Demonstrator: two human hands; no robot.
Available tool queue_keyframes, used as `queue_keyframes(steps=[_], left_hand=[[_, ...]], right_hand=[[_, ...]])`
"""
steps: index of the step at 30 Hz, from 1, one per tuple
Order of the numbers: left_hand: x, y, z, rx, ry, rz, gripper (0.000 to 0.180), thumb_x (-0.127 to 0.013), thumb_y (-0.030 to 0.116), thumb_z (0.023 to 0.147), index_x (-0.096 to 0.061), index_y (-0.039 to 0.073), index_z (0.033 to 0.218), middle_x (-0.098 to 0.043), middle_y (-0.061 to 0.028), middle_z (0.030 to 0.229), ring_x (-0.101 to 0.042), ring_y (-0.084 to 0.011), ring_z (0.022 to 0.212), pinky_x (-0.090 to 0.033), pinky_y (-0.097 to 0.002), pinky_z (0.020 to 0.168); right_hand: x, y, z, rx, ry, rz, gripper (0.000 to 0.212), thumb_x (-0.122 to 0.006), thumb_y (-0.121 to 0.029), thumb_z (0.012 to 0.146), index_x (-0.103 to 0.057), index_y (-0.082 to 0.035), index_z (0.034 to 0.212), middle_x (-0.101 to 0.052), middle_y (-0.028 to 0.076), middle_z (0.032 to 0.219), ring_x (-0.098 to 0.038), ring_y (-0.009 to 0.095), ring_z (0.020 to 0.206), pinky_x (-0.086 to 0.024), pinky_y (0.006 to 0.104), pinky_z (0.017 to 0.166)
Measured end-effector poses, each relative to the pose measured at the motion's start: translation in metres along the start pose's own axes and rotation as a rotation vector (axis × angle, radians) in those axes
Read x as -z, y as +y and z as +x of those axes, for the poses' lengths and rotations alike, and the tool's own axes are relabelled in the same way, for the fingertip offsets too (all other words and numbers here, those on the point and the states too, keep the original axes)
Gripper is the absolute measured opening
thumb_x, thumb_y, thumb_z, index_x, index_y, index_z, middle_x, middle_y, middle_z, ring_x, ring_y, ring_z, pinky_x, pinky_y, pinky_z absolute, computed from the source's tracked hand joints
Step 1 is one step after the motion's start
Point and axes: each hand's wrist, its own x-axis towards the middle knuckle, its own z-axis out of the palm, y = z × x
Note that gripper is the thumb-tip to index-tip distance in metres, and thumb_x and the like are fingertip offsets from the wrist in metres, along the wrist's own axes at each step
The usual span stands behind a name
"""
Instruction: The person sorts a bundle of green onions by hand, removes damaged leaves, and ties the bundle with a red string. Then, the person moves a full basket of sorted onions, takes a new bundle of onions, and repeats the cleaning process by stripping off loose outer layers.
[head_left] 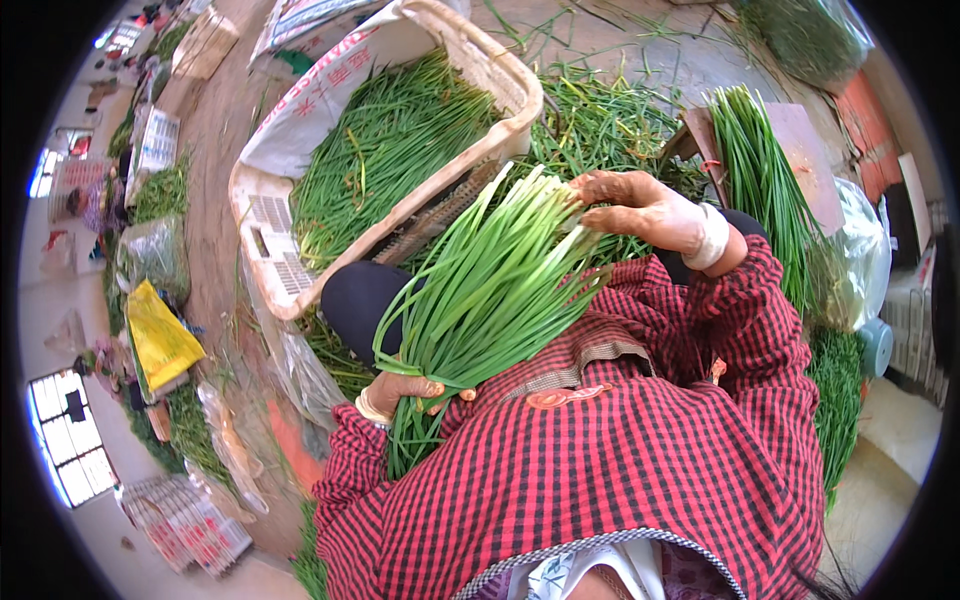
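A loose bunch of garlic chives [490, 290] lies slantwise across my lap, pale stem ends at the upper right and green leaves at the lower left. My left hand [405, 392] is closed around the leaf end, the leaf tips hanging below it. At the pale ends is my right hand [650, 212], in a soiled glove, its fingers stretched and spaced apart, the fingertips touching the outermost stems. Just beyond my lap stands a cream plastic crate [520, 85], lined with a white sack and heaped with more chives [400, 140].
Loose chives [610, 120] lie behind the bunch. To the right, a tied bundle [755, 165] rests on a small wooden stool [805, 160] beside a clear plastic bag [860, 250]. A yellow bag [160, 335] and more greens are on the left; other people sit at the far left.
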Motion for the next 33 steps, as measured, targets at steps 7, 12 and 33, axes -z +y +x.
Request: queue_keyframes(steps=[7, 12, 33], left_hand=[[-0.017, 0.009, 0.007, -0.042, 0.038, -0.115, 0.055, -0.070, 0.016, 0.084, -0.053, -0.003, 0.132, -0.070, -0.0235, 0.104, -0.061, -0.0159, 0.061, -0.045, -0.0245, 0.050], [-0.016, 0.007, 0.010, -0.054, 0.058, -0.123, 0.065, -0.072, 0.013, 0.082, -0.046, -0.003, 0.139, -0.071, -0.0234, 0.101, -0.060, -0.0160, 0.060, -0.046, -0.0249, 0.050], [-0.033, 0.031, 0.013, -0.128, 0.002, -0.047, 0.080, -0.075, 0.015, 0.074, -0.040, -0.006, 0.143, -0.070, -0.0240, 0.107, -0.068, -0.0218, 0.076, -0.050, -0.0264, 0.053]], right_hand=[[0.004, 0.015, -0.024, -0.218, 0.064, 0.195, 0.047, -0.064, -0.006, 0.090, -0.054, 0.005, 0.134, -0.063, 0.011, 0.129, -0.058, 0.017, 0.116, -0.045, 0.0318, 0.102], [-0.012, 0.021, -0.005, -0.086, 0.151, -0.063, 0.023, -0.072, -0.010, 0.089, -0.069, 0.001, 0.109, -0.071, 0.006, 0.101, -0.063, 0.011, 0.088, -0.054, 0.0286, 0.079], [0.075, -0.021, -0.045, -0.117, 0.395, -0.434, 0.013, -0.065, -0.008, 0.096, -0.068, 0.001, 0.105, -0.070, 0.003, 0.091, -0.061, 0.008, 0.078, -0.051, 0.0230, 0.068]])
